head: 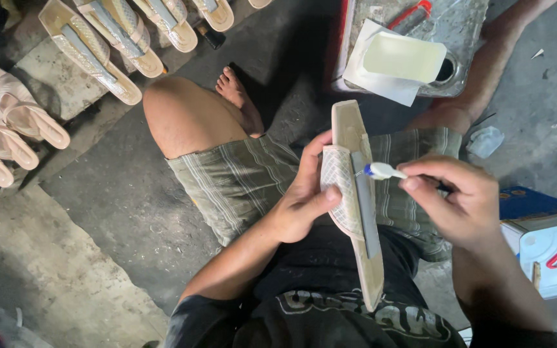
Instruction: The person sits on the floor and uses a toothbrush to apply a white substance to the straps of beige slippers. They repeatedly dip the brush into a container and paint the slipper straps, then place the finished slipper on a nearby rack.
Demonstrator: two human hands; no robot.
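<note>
Left hand (304, 203) clamped on the beige flat sandal with woven cream strap (354, 193), thumb pressed on the strap, fingers wrapped behind; sandal held over the lap, toe pointing away from the person. Right hand (462, 200) just right of the sandal, grip pinched shut on a small brush with white tip (381, 171); tip touches the grey strip along the sole. Beyond the sandal: dented metal can with pale sheet on top (414, 45), on the floor. Far left of the sandal: rows of matching finished sandals (98, 45) on concrete.
</note>
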